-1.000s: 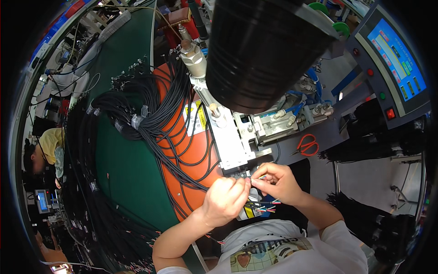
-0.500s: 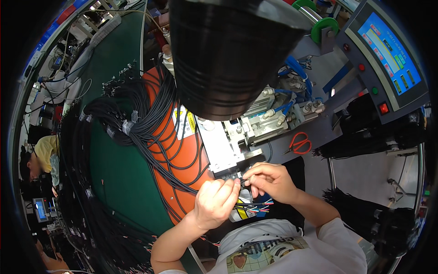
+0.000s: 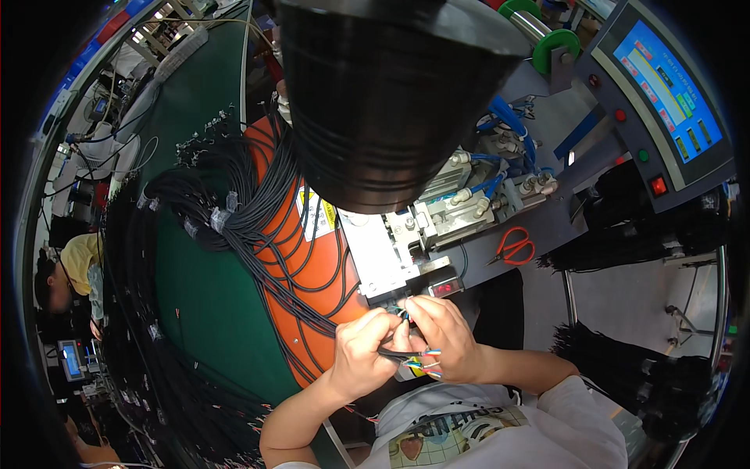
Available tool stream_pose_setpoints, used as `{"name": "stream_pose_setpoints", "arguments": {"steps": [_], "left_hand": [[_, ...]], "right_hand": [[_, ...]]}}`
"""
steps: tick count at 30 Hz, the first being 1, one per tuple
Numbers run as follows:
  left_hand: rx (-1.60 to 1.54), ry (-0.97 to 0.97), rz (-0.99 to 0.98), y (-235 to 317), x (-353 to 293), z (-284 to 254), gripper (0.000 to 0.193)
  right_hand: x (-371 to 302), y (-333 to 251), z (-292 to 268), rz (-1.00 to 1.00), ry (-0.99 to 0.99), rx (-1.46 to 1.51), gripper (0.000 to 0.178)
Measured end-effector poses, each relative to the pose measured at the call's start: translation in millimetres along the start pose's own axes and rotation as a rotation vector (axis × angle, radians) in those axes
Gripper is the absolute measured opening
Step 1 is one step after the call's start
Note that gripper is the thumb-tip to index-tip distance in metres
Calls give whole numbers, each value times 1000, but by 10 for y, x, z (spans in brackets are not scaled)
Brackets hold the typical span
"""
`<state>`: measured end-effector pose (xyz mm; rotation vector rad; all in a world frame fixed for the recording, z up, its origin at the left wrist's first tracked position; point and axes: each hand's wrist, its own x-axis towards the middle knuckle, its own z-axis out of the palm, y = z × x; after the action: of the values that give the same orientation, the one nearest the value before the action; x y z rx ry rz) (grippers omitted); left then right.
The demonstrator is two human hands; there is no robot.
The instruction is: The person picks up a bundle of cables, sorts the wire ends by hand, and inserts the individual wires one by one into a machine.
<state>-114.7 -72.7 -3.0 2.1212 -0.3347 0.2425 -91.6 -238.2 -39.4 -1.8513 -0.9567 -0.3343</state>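
My left hand [image 3: 362, 352] is closed round several black cables [image 3: 400, 355], whose stripped ends fan out in coloured wires [image 3: 430, 363] below my fingers. Right beside it, my right hand [image 3: 447, 334] is closed, its fingertips pinching thin coloured wires [image 3: 405, 314] at a cable's end. Both hands meet just in front of the metal head of a bench machine [image 3: 380, 254]. My fingers partly hide the wire tips. A long bunch of black cables [image 3: 269, 262] runs from the left toward my left hand, over an orange board [image 3: 316, 342].
A black duct [image 3: 391, 102] hangs over the machine. Red-handled scissors [image 3: 514, 247] lie right of it, near a lit red switch [image 3: 446, 288]. A control screen [image 3: 664, 94] stands at the upper right. More cable bundles hang at right [image 3: 648, 391]. A person [image 3: 78, 266] works far left.
My right hand has moved down and left, close against my left hand, and the red switch behind it now shows. The coloured wire ends have shifted left with the cables.
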Motion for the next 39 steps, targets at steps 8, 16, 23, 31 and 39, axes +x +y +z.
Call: {"name": "stream_pose_setpoints", "arguments": {"steps": [8,16,23,31,39], "left_hand": [[251,6,177,-42,-14,17,10],[61,-93,85,-62,15,-37,9],[-289,-393,21,-151,121,-213,8],[-466,-579,-78,-216,113,-311,15],[-260,-434,-95,-137,30,-228,9]], "right_hand": [[67,228,-224,872,-133,1157,23],[105,331,-295,873,-203,1156,20],[93,472,-307,896,-409,1452,21],[180,398,-311,816,-476,1346,15],[209,340,-313,592,-350,1020,6]]}}
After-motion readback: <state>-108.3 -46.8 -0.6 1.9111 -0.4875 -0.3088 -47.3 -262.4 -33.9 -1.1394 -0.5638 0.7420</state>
